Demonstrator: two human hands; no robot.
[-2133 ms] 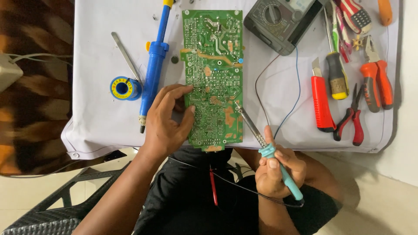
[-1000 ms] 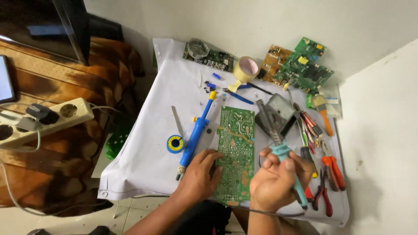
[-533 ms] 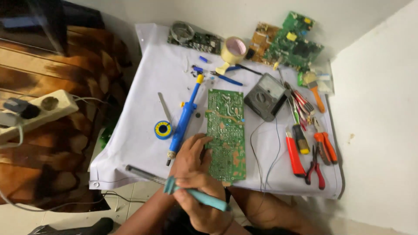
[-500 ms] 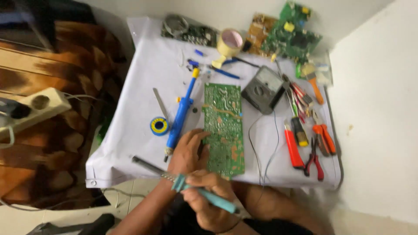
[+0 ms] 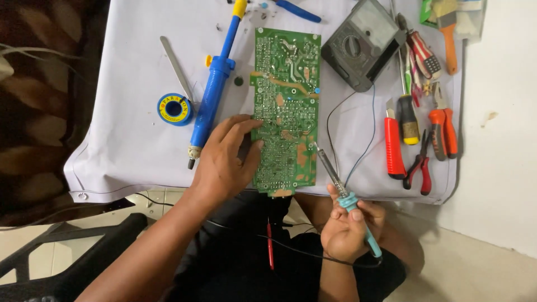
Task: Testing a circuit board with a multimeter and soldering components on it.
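White cloth covers the bench [image 5: 128, 156], and a green circuit board [image 5: 285, 106] lies flat at its middle. My left hand [image 5: 226, 159] rests spread on the board's near left edge. My right hand [image 5: 349, 229] has its grip pinched around a soldering iron [image 5: 338, 187], tip at the board's right edge. Left of the board lie a blue desoldering pump [image 5: 212, 92] and solder spool [image 5: 174, 109]; a meter [image 5: 361, 45] sits right.

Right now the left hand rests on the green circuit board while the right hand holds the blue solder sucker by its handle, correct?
Not quite. In the head view the right hand holds a soldering iron, not the blue solder sucker, which lies untouched on the white cloth. The left hand does rest on the green circuit board.
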